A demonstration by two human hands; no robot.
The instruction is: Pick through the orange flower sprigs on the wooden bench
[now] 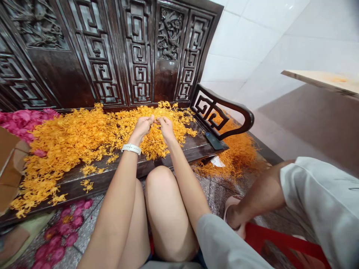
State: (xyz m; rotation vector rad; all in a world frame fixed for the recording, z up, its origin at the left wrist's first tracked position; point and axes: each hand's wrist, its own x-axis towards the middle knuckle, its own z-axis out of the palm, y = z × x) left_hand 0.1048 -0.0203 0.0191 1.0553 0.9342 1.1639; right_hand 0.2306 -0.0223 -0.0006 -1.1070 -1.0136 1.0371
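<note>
A big heap of small orange plastic flower pieces (70,142) covers the seat of a dark carved wooden bench (179,151). My left hand (143,126), with a white watch band on the wrist, and my right hand (166,127) meet above the heap near its middle. Both are closed in a pinch on an orange flower piece (156,118) held between them. My bare knees are below, close to the bench's front edge.
Pink flower pieces (21,121) lie at the bench's left end and on the floor (60,239). More orange pieces (238,155) pile beyond the armrest (224,112). A dark phone (213,141) lies on the seat. Another person's arm (258,198) reaches in at right. A cardboard box (9,164) stands at left.
</note>
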